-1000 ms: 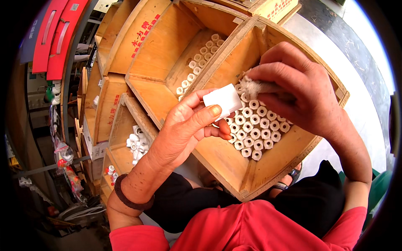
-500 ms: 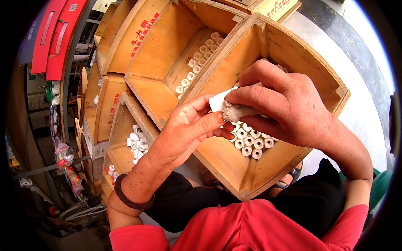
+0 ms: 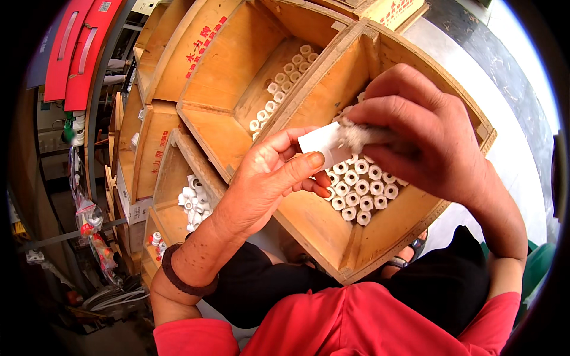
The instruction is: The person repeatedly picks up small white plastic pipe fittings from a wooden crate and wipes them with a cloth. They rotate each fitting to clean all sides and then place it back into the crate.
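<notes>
My left hand [image 3: 273, 178] pinches a smooth white piece [image 3: 319, 144] between thumb and fingers; its kind cannot be told, as fingers cover part of it. My right hand [image 3: 418, 133] is closed round a frayed, greyish-beige rag [image 3: 356, 136], whose fuzzy end touches the right part of the white piece. Both hands are above a wooden box [image 3: 332, 252]. Inside this box stand several white hex-ended plastic fittings [image 3: 361, 187] with round holes, packed side by side. My right hand hides the box's far part.
Another wooden box [image 3: 225, 77] adjoins on the left, with rows of similar white fittings [image 3: 288, 77]. A lower box [image 3: 160, 219] at left contains loose white fittings [image 3: 195, 202]. Red cases [image 3: 74, 56] and hanging bags [image 3: 89, 219] line the far left. My knees are below the near box.
My right hand has moved right and slightly up with the rag, uncovering more of the white piece and more fittings below. My left hand has hardly moved.
</notes>
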The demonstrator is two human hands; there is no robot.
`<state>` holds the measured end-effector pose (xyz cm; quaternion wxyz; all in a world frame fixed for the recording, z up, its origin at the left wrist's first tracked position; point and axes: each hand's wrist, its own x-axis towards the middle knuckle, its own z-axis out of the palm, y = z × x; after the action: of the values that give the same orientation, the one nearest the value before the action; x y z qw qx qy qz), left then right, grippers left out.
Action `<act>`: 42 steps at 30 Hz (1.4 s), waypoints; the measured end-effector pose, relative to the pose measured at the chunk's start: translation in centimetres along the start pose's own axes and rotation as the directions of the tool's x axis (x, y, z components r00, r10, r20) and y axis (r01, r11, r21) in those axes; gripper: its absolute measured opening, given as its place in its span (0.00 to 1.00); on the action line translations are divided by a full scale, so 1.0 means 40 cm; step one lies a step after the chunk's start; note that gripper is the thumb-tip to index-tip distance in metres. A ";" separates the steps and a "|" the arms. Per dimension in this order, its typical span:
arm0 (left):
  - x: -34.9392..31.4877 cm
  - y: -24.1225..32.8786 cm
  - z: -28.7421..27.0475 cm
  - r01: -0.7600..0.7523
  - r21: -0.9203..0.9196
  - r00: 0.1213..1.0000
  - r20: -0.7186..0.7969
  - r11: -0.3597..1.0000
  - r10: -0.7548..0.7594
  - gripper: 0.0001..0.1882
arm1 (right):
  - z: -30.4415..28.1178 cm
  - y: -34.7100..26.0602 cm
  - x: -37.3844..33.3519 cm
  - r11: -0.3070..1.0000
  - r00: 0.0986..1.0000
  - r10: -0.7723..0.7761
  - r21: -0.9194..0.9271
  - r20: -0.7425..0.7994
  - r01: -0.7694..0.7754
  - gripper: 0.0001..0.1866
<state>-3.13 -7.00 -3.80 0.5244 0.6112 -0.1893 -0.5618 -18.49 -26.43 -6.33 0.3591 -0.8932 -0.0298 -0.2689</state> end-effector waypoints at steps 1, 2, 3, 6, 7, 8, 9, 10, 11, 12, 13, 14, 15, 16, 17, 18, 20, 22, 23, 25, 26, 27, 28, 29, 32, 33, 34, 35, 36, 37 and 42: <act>-0.001 -0.003 -0.001 0.000 -0.011 1.000 0.010 1.000 0.000 0.24 | 0.004 -0.009 0.003 1.000 1.000 -0.009 -0.006 0.018 0.009 0.22; -0.001 -0.006 -0.002 0.000 -0.022 1.000 0.027 1.000 0.001 0.23 | 0.005 -0.019 0.005 1.000 0.999 -0.015 -0.016 0.035 0.016 0.22; -0.001 -0.007 -0.003 0.000 -0.032 0.999 0.043 0.999 0.001 0.23 | 0.013 -0.021 0.006 0.999 0.997 -0.004 -0.041 0.072 0.007 0.22; -0.003 -0.003 0.003 -0.007 -0.017 0.998 0.058 1.000 0.008 0.24 | 0.028 -0.019 0.002 1.000 0.995 0.005 -0.029 0.095 -0.003 0.22; -0.003 -0.004 0.004 -0.017 -0.002 0.998 0.060 1.000 0.017 0.24 | 0.029 -0.018 0.000 1.000 0.996 0.005 -0.010 0.089 -0.004 0.21; -0.004 -0.004 0.005 -0.025 0.007 0.998 0.066 1.000 0.024 0.25 | 0.029 -0.018 0.000 1.000 0.996 0.006 -0.007 0.092 -0.006 0.21; -0.005 -0.003 0.007 -0.033 0.015 0.997 0.072 0.999 0.032 0.26 | 0.028 -0.018 0.000 1.000 0.995 0.009 -0.004 0.096 -0.009 0.21; -0.006 -0.003 0.007 -0.041 0.023 0.996 0.078 0.999 0.039 0.26 | 0.027 -0.017 -0.001 1.000 0.995 0.012 -0.001 0.099 -0.012 0.20; -0.007 -0.004 0.006 -0.038 0.027 0.997 0.073 0.999 0.036 0.27 | 0.026 -0.016 -0.002 1.000 0.995 0.018 0.010 0.098 -0.019 0.20; -0.009 -0.004 0.003 -0.036 0.030 0.997 0.069 0.999 0.034 0.27 | 0.025 -0.014 -0.002 0.999 0.995 0.025 0.020 0.096 -0.027 0.20; -0.009 -0.005 0.002 -0.034 0.034 0.997 0.066 0.999 0.031 0.27 | 0.023 -0.011 -0.002 0.999 0.995 0.032 0.030 0.095 -0.035 0.20; -0.009 -0.005 0.001 -0.032 0.034 0.998 0.051 0.999 0.030 0.27 | 0.020 -0.006 -0.001 0.999 0.998 0.016 0.039 0.068 -0.019 0.19; -0.008 -0.004 0.001 -0.030 0.035 0.999 0.036 0.999 0.029 0.27 | 0.015 0.001 -0.001 0.999 0.999 0.001 0.047 0.041 -0.003 0.19; -0.007 -0.004 0.000 -0.028 0.036 0.999 0.021 0.999 0.028 0.27 | 0.007 0.008 -0.003 0.999 0.998 0.041 0.010 0.052 -0.042 0.18; -0.006 -0.003 0.000 -0.027 0.033 1.000 0.010 0.999 0.027 0.27 | -0.001 0.017 -0.005 0.997 0.994 0.079 -0.012 0.073 -0.078 0.18; -0.005 -0.002 0.000 -0.026 0.030 1.000 -0.002 0.999 0.026 0.27 | -0.005 0.022 -0.008 0.998 0.997 0.069 -0.010 0.036 -0.068 0.19; -0.005 0.000 0.000 -0.019 0.017 1.000 -0.009 1.000 0.019 0.26 | -0.007 0.021 -0.008 0.999 0.999 0.042 -0.007 -0.003 -0.042 0.19; -0.006 -0.001 0.001 -0.007 -0.002 1.000 -0.002 1.000 0.007 0.25 | -0.010 0.004 -0.002 1.000 1.000 0.010 -0.004 -0.009 -0.010 0.20; -0.005 -0.002 0.001 -0.008 0.010 1.000 0.010 1.000 0.008 0.25 | -0.006 -0.006 0.000 1.000 1.000 -0.004 -0.009 0.013 0.004 0.20; -0.003 -0.004 0.001 -0.009 0.034 0.999 0.036 0.999 0.008 0.24 | 0.006 -0.019 0.002 1.000 0.999 -0.012 -0.013 0.049 0.013 0.21; -0.003 -0.004 0.004 -0.020 0.031 0.998 0.052 0.999 0.019 0.24 | 0.014 -0.022 0.001 1.000 0.998 -0.006 -0.015 0.063 0.007 0.21; -0.003 -0.005 0.004 -0.025 0.045 0.999 0.047 0.999 0.023 0.24 | 0.022 -0.024 0.001 1.000 0.997 -0.001 -0.016 0.077 0.002 0.22; -0.002 -0.006 0.003 -0.030 0.059 0.999 0.043 0.998 0.028 0.24 | 0.025 -0.019 0.000 1.000 0.997 0.009 0.007 0.077 -0.010 0.22; -0.005 -0.007 0.000 -0.035 0.073 0.999 0.032 0.997 0.033 0.25 | 0.027 -0.014 0.001 0.999 0.997 0.014 0.035 0.079 -0.017 0.22; -0.007 -0.012 -0.007 -0.033 0.079 0.999 0.004 0.996 0.033 0.25 | 0.014 0.009 0.000 0.999 0.997 0.032 0.032 0.076 -0.035 0.19; -0.007 -0.009 -0.006 -0.026 0.074 1.000 0.001 0.997 0.026 0.26 | 0.009 0.016 -0.001 0.999 0.997 0.042 0.008 0.067 -0.043 0.19; -0.006 -0.003 -0.003 -0.019 0.068 1.000 -0.002 0.998 0.019 0.26 | 0.003 0.024 -0.002 0.999 0.997 0.052 -0.016 0.057 -0.051 0.18; -0.005 0.001 -0.002 -0.013 0.062 1.000 -0.005 0.998 0.013 0.26 | 0.001 0.026 -0.003 0.998 0.998 0.055 -0.007 0.032 -0.055 0.18; -0.005 0.001 -0.002 -0.017 0.061 1.000 -0.004 0.998 0.017 0.26 | 0.000 0.026 -0.001 1.000 1.000 0.018 -0.002 -0.003 -0.018 0.19; -0.005 0.001 -0.003 -0.021 0.059 1.000 -0.003 0.998 0.021 0.26 | -0.003 0.021 0.002 1.000 1.000 -0.011 0.004 -0.012 0.011 0.20; 0.000 -0.008 -0.005 -0.049 0.013 0.998 0.027 0.999 0.049 0.26 | 0.025 -0.014 0.003 0.998 0.997 -0.037 -0.040 0.071 0.040 0.23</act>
<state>-3.07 -6.79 -4.10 0.5312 0.6025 -0.2152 -0.5554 -18.08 -25.37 -6.50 0.3340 -0.9086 -0.0539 -0.2448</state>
